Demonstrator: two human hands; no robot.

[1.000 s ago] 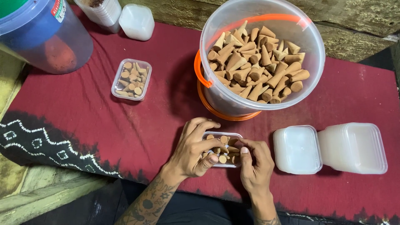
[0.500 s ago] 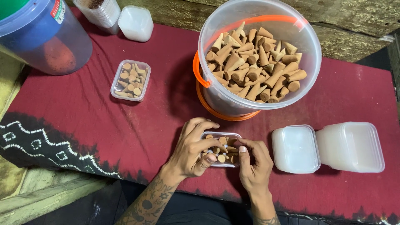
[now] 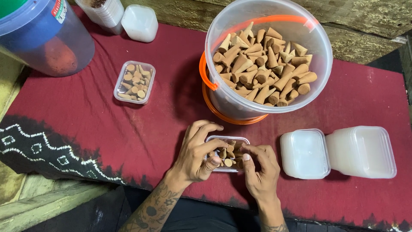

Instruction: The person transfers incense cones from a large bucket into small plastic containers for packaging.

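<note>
In the head view, low in the middle of the frame, a small clear plastic box (image 3: 226,154) of brown clay-like cones (image 3: 228,151) is held by the left hand (image 3: 198,155) and the right hand (image 3: 260,168), fingers curled around it. The cones seem to be getting packed in; a careful nudge is likely needed next.
</note>
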